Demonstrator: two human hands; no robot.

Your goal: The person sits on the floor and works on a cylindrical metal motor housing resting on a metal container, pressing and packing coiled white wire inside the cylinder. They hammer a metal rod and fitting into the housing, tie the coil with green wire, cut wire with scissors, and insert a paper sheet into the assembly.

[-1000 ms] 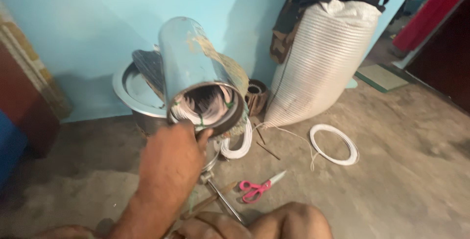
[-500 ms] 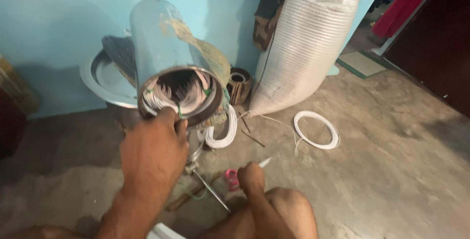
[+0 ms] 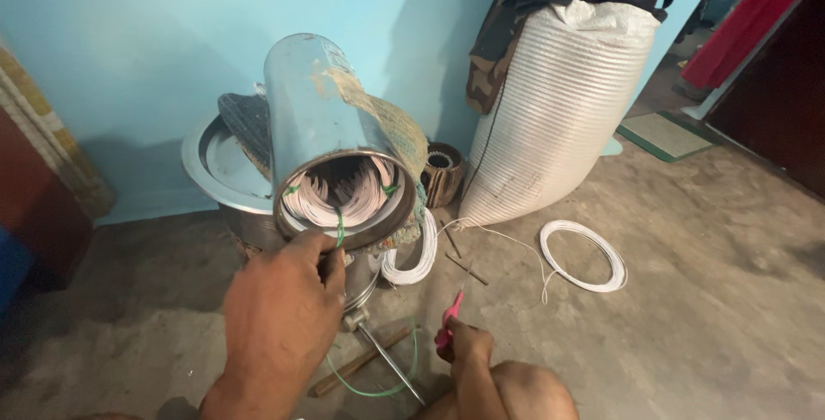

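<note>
Motor casing (image 3: 331, 141), a shiny metal cylinder, is seen in the head view leaning on a steel basin (image 3: 215, 171) at about ten o'clock from the middle of the picture, its open mouth turned toward the camera. Pale wire windings (image 3: 344, 192) are packed inside it, tied here and there with green cord (image 3: 340, 229).

Since half a second ago the left hand (image 3: 284, 317) has been lowered from the rim to just under the mouth, at six o'clock of the casing, and is now closed with fingers pinched on the green cord, which runs up into the windings and trails down in a loop on the floor. The right hand (image 3: 464, 347), at five o'clock of the casing, has been closed around the pink scissors (image 3: 449, 321), which a second ago lay loose on the floor; their tips are now raised toward twelve o'clock. By this it is judged that the cord is being held taut for trimming, with the cut not yet made.

A white wire coil (image 3: 583, 257) lies at three o'clock, a white sack (image 3: 559, 119) at two o'clock against the blue wall (image 3: 129, 42).
</note>
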